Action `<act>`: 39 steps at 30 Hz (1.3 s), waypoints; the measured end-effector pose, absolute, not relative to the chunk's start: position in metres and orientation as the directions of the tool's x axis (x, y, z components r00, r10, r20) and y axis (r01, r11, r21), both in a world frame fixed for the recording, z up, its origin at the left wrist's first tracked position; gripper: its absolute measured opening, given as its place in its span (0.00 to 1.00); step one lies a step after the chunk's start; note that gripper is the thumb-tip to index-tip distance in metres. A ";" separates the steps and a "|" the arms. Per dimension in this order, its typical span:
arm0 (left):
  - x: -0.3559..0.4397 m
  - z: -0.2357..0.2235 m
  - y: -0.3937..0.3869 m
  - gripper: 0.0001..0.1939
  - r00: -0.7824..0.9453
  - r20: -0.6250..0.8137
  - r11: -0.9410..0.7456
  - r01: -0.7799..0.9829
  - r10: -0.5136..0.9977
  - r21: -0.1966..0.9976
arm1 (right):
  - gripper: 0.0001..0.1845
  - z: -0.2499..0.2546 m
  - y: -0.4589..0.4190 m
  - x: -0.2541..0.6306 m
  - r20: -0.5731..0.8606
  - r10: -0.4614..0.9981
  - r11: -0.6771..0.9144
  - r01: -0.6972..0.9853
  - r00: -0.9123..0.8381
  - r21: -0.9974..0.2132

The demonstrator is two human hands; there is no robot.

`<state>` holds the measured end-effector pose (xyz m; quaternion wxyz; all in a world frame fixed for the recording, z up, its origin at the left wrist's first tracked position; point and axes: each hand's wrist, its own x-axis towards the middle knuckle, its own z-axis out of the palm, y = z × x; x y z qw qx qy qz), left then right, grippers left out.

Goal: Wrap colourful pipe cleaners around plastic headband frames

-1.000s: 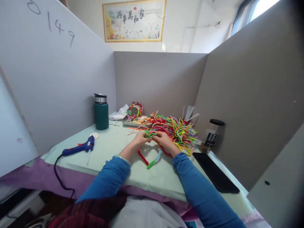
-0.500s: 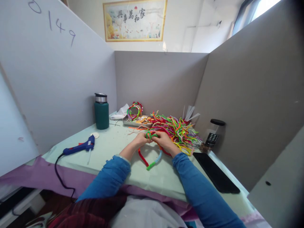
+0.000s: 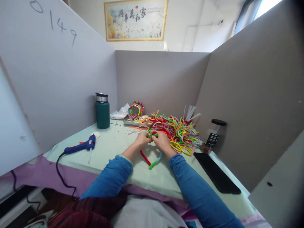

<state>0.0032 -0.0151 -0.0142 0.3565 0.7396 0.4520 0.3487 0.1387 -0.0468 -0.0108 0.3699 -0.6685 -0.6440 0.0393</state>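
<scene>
Both hands meet over the middle of the table, fingers closed on a green pipe cleaner (image 3: 150, 134) bent into small loops. My left hand (image 3: 142, 139) pinches it from the left side. From the right, my right hand (image 3: 162, 141) grips it with fingertips nearly touching the left ones. Below the hands hangs or lies a hoop of fuzzy pipe cleaners (image 3: 145, 157), with red, bright green and light blue sections showing. The hands hide its upper part, so I cannot see how the loops join it. Just behind is a tangled heap of colourful pipe cleaners (image 3: 182, 128).
A blue glue gun (image 3: 80, 146) with a black cord lies left, near a green bottle (image 3: 102, 112). A metal tray (image 3: 129, 123) of small pieces and finished-looking hoops (image 3: 135, 110) stand behind. At right are a black flat device (image 3: 216, 172) and a clear jar (image 3: 213, 134).
My right hand and forearm have shifted slightly left, closer to my left hand, and now cover more of the hoop's right side. The green pipe cleaner stays pinched between both hands.
</scene>
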 end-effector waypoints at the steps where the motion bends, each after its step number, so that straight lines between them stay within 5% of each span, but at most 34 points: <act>1: 0.003 -0.014 -0.015 0.04 0.360 0.173 -0.319 0.401 0.917 0.859 | 0.06 -0.012 -0.046 0.140 0.430 0.890 0.124 0.827 0.152 -0.549; 8: -0.005 -0.011 -0.014 0.07 0.485 0.047 -0.156 0.186 0.873 0.970 | 0.12 -0.011 -0.043 0.160 0.392 0.920 0.341 0.529 -0.016 -0.778; 14: -0.006 -0.012 -0.013 0.06 0.478 0.052 -0.152 0.173 0.877 0.973 | 0.13 -0.003 -0.048 0.162 0.550 0.823 0.518 0.581 -0.139 -0.628; 17: -0.005 -0.013 -0.012 0.06 0.493 0.058 -0.195 0.231 0.868 0.953 | 0.08 -0.003 -0.049 0.160 0.562 0.811 0.523 0.633 -0.164 -0.571; 26: -0.005 -0.013 -0.012 0.09 0.512 0.029 -0.181 0.248 0.858 0.952 | 0.06 -0.004 -0.050 0.160 0.479 0.870 0.445 0.610 -0.120 -0.655; 33: -0.004 -0.007 -0.019 0.04 0.456 0.044 -0.158 0.214 0.889 0.964 | 0.11 -0.006 -0.050 0.158 0.447 0.874 0.480 0.488 -0.192 -0.729; 39: -0.003 -0.007 -0.017 0.06 0.420 0.073 -0.163 0.184 0.905 0.969 | 0.12 -0.015 -0.040 0.164 0.412 0.889 0.443 0.597 -0.199 -0.669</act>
